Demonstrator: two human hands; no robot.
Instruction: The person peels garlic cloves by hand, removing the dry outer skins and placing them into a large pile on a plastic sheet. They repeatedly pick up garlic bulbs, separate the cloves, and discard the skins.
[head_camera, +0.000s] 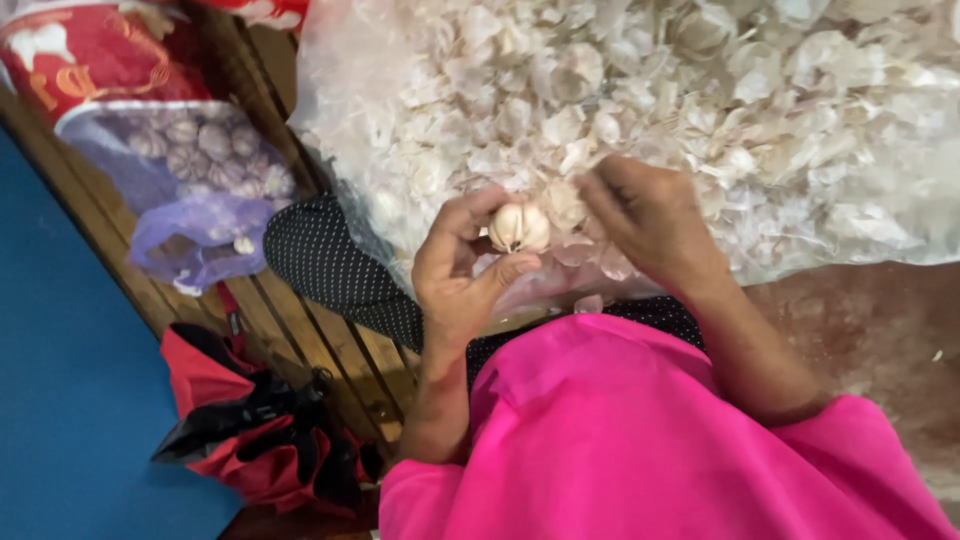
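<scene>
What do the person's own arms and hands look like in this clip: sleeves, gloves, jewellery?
Both are bare: the left hand and right hand wear no gloves, and no rings, bangles or watch show. The forearms are uncovered; no sleeve reaches either wrist. Both emerge from bright pink draped fabric covering the body below.

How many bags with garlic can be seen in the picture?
1: a purple bag of garlic bulbs at upper left, on the wooden slats. Another may be hidden off frame.

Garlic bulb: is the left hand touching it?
Touching. The head view shows the left hand wrapped around the garlic bulb, fingers above and thumb pressed beneath, with no gap visible.
</scene>
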